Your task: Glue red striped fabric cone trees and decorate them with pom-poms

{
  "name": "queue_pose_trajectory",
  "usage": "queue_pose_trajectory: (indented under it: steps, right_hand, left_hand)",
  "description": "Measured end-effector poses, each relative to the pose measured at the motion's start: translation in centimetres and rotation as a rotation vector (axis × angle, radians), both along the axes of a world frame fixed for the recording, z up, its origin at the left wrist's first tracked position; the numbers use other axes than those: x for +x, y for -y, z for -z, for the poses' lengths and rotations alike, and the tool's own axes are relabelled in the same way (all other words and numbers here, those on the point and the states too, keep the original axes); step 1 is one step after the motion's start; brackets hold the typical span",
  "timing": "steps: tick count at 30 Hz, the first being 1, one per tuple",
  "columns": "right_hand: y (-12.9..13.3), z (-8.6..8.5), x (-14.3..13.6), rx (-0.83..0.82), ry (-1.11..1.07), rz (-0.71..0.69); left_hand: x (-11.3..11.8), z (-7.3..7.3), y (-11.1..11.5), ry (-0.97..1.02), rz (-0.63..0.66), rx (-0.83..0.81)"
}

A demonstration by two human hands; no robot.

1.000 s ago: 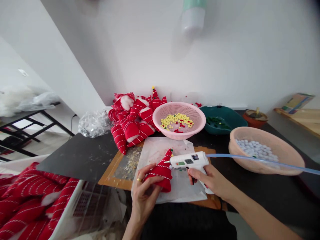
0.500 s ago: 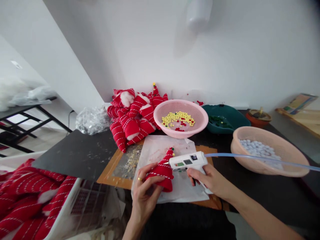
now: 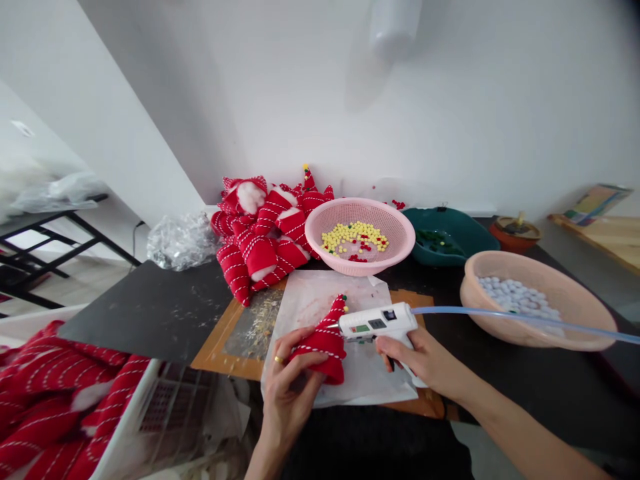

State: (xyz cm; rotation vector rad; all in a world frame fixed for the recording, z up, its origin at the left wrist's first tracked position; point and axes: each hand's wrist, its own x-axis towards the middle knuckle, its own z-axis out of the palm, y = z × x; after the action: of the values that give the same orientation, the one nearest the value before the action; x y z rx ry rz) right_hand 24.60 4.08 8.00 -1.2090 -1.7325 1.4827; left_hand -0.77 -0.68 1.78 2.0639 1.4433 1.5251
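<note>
My left hand [image 3: 290, 373], with a ring on one finger, grips a red cone-shaped cloth piece [image 3: 326, 347] with white stitched stripes. Small green and yellow balls sit near the cone's tip. My right hand [image 3: 417, 357] is wrapped round the handle of a white glue gun [image 3: 377, 321], whose nozzle meets the cone's upper side. A bluish tube runs from the back of the gun to the right. Beneath both hands lies a sheet of white paper [image 3: 305, 293] on a brown-edged board [image 3: 220, 347].
Red striped cloth pieces [image 3: 257, 247] are heaped behind. A pink basket [image 3: 409, 243] holds yellow and red balls. Farther right stand a green basin [image 3: 465, 233], a clay pot [image 3: 515, 240] and a peach basket [image 3: 590, 313] of white balls. A white crate [image 3: 125, 413] is at lower left.
The view has shifted slightly. My hands, the cone and the glue gun keep almost the same places relative to one another.
</note>
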Motion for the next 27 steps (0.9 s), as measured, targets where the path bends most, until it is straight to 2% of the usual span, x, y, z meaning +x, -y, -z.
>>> queue_pose_trajectory:
  steps: [7, 11, 19, 27]
  right_hand:
    - [0.4, -0.5, 0.1, -0.089, -0.069, -0.037]
    - [0.4, -0.4, 0.4, -0.159, -0.155, -0.012]
    - [-0.1, 0.1, 1.2, -0.096, -0.231, 0.137]
    - [-0.3, 1.1, 1.7, -0.126, -0.198, 0.132]
  left_hand:
    - [-0.1, 0.2, 0.1, -0.008, 0.012, -0.009]
    - [-0.2, 0.4, 0.0, -0.022, 0.022, -0.007]
    - [-0.4, 0.4, 0.0, -0.057, 0.028, -0.001]
    - [-0.5, 0.6, 0.1, -0.043, 0.024, -0.066]
